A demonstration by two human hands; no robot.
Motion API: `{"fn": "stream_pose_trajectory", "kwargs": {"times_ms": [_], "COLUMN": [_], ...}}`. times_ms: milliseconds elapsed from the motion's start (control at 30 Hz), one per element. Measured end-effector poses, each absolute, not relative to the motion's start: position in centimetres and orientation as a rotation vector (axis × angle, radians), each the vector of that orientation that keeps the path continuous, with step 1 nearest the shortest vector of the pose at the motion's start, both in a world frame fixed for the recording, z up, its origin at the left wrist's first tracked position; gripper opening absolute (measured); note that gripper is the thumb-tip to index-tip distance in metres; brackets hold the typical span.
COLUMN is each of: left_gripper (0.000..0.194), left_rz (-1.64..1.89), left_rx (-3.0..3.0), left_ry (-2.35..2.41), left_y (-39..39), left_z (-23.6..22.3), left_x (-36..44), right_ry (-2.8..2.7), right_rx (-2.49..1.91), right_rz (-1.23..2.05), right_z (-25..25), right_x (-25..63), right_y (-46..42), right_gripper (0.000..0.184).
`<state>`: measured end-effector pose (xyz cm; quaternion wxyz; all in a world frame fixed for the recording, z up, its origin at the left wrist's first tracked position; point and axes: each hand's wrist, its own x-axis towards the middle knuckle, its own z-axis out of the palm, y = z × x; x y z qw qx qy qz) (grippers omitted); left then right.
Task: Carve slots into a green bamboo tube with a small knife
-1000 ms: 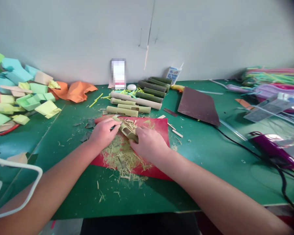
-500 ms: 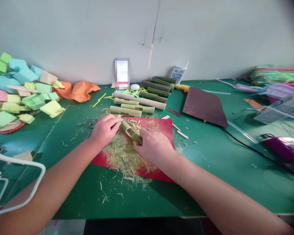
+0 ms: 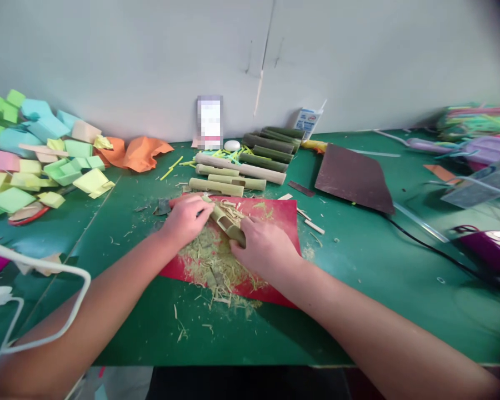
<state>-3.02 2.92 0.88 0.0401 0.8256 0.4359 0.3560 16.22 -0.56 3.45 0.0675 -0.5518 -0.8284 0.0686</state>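
A short bamboo tube [image 3: 223, 221] with a long opening cut in its side lies slantwise between my hands, over a red sheet [image 3: 281, 214]. Around its near end wrap the fingers of my right hand [image 3: 264, 244]. My left hand [image 3: 190, 218] is closed at the tube's far end, fingertips against it; whether a small tool is in these fingers is hidden. Pale shavings and greenish dust [image 3: 214, 272] cover much of the sheet below the tube.
Several bamboo pieces [image 3: 241, 168] lie in a row behind the sheet. A dark brown board [image 3: 352, 178] sits to the right, with a black cable nearby. Folded paper pieces [image 3: 45, 144] pile up at left. A white cable [image 3: 81, 300] crosses before my left forearm.
The view has shifted slightly. Both hands stay on the bamboo tube in nearly the same places, and the tube keeps its slant.
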Motion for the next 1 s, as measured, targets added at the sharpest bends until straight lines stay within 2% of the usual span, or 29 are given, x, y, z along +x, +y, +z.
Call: {"fn": "stream_pose_trajectory", "kwargs": {"times_ms": [100,200,333,500,767,1000], "left_gripper": [0.018,0.018,0.018,0.017,0.014,0.023], "left_rz": [1.023,1.119,1.046,1.133,1.113,1.122], "left_rx": [2.536,2.518,2.529,2.505,2.527,2.483], "left_ry": [1.302,1.375,1.303,1.415,1.321,1.48], "left_y": [3.0,2.9,3.0,3.5,3.0,4.1], "left_z": [0.9,0.8,0.7,0.8,1.1,0.6], "left_x": [-3.1,-3.0,-3.2,-3.5,-3.4,-4.4], "right_ry": [-2.502,-2.497,-2.495,-2.495,-2.511,-2.502], "right_rx": [-1.658,-1.652,-1.653,-1.665,-1.696,-1.677], "right_rz": [0.206,0.204,0.198,0.202,0.193,0.167], "right_z": [3.4,3.3,3.4,3.6,3.7,3.6], "right_x": [16.2,16.2,16.1,16.1,16.2,16.3], "right_y": [-0.6,-0.6,-0.8,-0.9,-0.8,-0.8], "right_gripper": [0.019,0.019,0.018,0.019,0.019,0.019]}}
